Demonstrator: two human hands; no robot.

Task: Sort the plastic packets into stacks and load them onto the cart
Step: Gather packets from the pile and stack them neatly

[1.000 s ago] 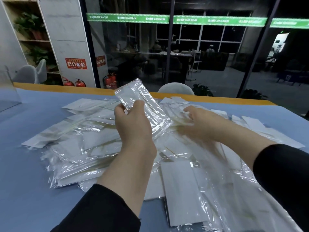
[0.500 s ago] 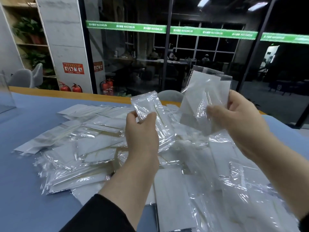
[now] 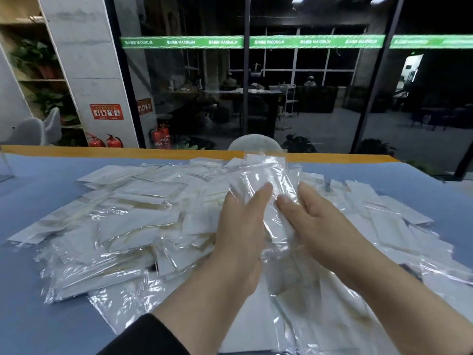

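At frame centre, left hand (image 3: pixel 240 234) and right hand (image 3: pixel 311 221) pinch the held packets (image 3: pixel 268 180) between them, probably squaring a stack above the loose pile (image 3: pixel 122 221)

Left hand (image 3: pixel 239 228): bare, no glove, no ring or watch seen.
Right hand (image 3: pixel 314 221): bare, no glove, no jewellery seen; thumbnail short and unpainted.
Left forearm (image 3: pixel 204 298): uncovered from wrist down to the cuff.
Left sleeve (image 3: pixel 146 338): black, plain fabric, no print or logo seen; cuff edge is pushed up the forearm, cut off by the bottom frame edge.
Right forearm (image 3: pixel 399 290): uncovered as far as the frame edge; no sleeve is shown on this side.
Rest of body: not shown.
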